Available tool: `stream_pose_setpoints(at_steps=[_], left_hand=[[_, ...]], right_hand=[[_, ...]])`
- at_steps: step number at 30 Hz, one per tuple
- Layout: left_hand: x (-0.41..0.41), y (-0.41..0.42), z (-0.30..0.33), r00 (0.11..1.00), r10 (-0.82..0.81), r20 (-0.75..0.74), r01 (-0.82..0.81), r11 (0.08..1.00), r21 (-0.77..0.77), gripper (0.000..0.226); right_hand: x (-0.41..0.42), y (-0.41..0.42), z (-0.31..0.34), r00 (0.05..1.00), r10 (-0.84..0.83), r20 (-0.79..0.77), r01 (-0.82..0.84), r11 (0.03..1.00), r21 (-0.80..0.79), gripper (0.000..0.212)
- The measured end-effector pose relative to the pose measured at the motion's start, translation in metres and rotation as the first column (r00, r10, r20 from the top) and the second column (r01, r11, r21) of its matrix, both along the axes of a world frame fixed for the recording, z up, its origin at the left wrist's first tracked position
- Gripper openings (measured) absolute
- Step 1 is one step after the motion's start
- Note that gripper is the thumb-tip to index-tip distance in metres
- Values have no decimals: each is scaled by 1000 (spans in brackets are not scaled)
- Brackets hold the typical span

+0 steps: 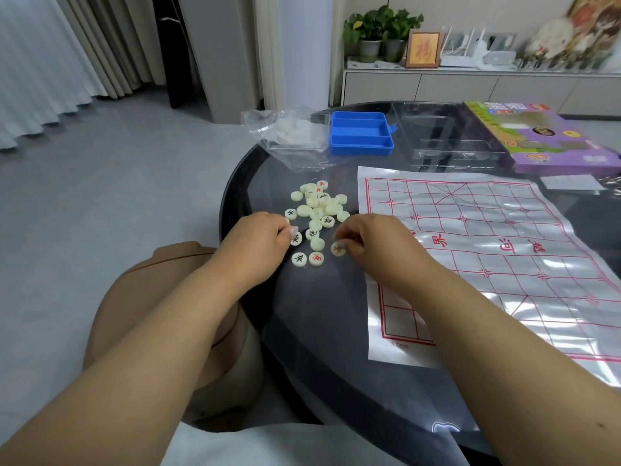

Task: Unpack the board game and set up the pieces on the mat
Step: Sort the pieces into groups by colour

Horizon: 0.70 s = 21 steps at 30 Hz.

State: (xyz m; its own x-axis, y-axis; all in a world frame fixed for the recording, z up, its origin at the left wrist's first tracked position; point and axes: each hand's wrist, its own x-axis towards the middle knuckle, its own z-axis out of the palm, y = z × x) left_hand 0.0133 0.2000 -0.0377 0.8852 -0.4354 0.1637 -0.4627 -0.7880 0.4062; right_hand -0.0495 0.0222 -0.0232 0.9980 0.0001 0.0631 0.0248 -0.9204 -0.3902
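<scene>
A home living room: long curtains [50, 62] hang to a grey tiled floor [117, 196], a low sideboard [470, 85] carries potted plants [379, 31], a framed picture [422, 49] and a router [470, 52], beyond a round glass table [319, 314].

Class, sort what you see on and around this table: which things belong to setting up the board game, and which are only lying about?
Belongs to the job:
- pile of pieces
- mat
- left hand, pinching a piece
- right hand, pinching a red-marked piece

Lying about:
- blue tray
- plastic bag
- clear insert
- game box
- potted plants
</scene>
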Motion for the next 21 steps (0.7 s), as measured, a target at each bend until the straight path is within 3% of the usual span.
stream_pose_setpoints(at_steps=[6, 13, 19, 21], left_hand=[[-1, 2, 6, 1000, -27, 7, 26, 999, 45, 47], [2, 1, 1, 999, 44, 7, -43, 998, -52, 28], [9, 8, -1, 992, 92, 90, -80, 989, -122, 19], [14, 14, -1, 981, 139, 133, -115, 977, -178, 16]], right_hand=[[3, -3, -7, 997, 21, 68, -20, 1000, -12, 21], [0, 1, -12, 967, 140, 211, -135, 990, -36, 26], [0, 8, -14, 975, 177, 135, -164, 981, -104, 52], [-1, 8, -13, 980, 162, 119, -150, 983, -106, 51]])
